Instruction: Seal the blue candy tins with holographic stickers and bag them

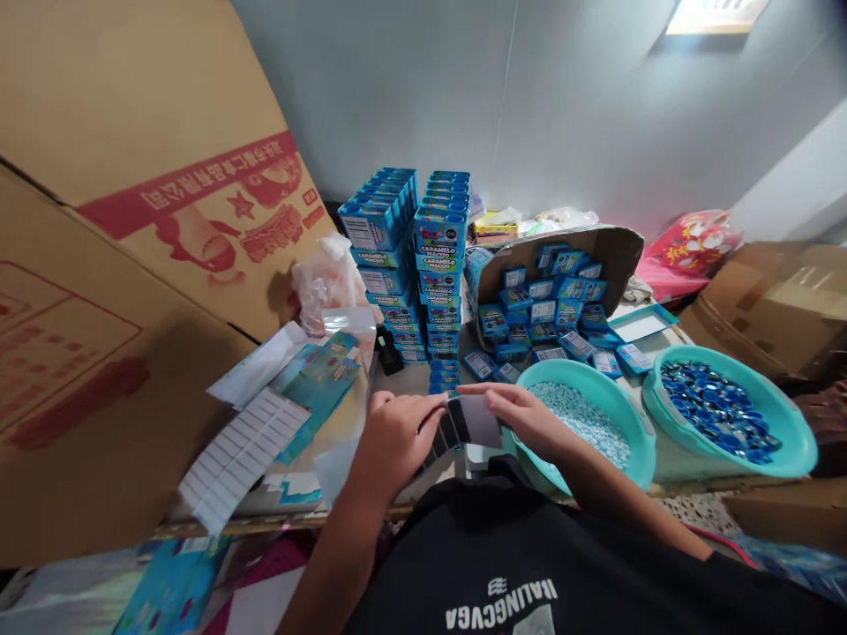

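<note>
Both pinched: left hand (401, 432), right hand (522, 413) held striped card (482, 423) near front edge of surface (411, 379); likely light, bendy, crease-prone; edges suited grip.

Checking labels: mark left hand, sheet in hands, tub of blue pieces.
Left hand (399, 434): head view, back of hand.
Sheet (481, 423): head view, pale part.
Tub of blue pieces (798, 441): head view, right wall.

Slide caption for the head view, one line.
Left hand and right hand hold a dark-banded card before stacked blue boxes, two turquoise tubs at right.
</note>
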A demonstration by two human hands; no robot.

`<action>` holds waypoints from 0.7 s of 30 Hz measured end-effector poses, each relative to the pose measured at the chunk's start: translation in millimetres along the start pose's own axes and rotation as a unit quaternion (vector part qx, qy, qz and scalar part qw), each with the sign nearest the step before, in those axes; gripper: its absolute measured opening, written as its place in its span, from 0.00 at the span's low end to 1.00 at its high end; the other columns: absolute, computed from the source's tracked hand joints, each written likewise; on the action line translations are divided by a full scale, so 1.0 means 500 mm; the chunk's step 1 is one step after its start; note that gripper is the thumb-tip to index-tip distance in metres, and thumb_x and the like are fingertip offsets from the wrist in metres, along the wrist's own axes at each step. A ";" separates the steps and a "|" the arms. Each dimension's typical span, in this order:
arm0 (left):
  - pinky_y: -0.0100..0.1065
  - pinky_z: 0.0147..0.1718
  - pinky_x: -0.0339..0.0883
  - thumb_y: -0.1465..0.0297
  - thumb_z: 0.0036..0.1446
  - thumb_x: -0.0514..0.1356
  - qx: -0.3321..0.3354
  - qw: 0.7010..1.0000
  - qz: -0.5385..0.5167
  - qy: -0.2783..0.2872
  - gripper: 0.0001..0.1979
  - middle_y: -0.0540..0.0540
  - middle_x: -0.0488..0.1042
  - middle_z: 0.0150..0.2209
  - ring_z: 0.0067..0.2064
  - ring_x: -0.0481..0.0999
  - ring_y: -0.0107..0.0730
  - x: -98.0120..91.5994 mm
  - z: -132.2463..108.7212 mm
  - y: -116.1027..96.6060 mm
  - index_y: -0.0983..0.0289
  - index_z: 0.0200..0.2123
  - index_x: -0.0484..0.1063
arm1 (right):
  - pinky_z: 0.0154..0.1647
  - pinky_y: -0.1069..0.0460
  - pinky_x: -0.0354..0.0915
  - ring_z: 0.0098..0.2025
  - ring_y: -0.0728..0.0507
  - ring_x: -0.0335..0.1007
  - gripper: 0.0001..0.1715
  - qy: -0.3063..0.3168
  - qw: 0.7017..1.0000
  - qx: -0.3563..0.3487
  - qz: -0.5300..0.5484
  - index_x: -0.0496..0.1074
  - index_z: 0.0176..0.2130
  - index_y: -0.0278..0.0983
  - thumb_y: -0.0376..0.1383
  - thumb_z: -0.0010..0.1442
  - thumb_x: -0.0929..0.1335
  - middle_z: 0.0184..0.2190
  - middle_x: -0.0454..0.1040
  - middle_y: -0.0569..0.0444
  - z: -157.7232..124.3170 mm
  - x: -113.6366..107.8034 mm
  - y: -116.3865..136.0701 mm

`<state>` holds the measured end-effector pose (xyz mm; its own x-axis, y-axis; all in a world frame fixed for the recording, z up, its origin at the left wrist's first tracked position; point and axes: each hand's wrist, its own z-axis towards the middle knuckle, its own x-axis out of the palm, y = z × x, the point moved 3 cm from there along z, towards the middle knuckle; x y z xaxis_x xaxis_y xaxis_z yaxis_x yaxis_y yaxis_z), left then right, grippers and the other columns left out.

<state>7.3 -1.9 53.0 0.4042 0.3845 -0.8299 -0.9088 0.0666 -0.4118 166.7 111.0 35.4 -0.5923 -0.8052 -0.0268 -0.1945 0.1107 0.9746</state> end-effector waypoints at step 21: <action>0.43 0.51 0.71 0.71 0.62 0.60 0.046 0.989 -0.055 -0.129 0.21 0.62 0.75 0.49 0.52 0.74 0.41 0.054 -0.040 -0.026 0.64 0.58 0.66 | 0.39 0.50 0.66 0.38 0.42 0.73 0.20 -0.056 0.995 -0.055 -0.063 0.81 0.42 0.35 0.45 0.59 0.66 0.35 0.81 0.50 0.004 0.029 0.025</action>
<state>32.3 -10.5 28.5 0.4714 0.5922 -0.6535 -0.8717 0.2001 -0.4473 154.0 101.9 46.6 -0.6534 -0.7382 -0.1679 -0.1897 -0.0551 0.9803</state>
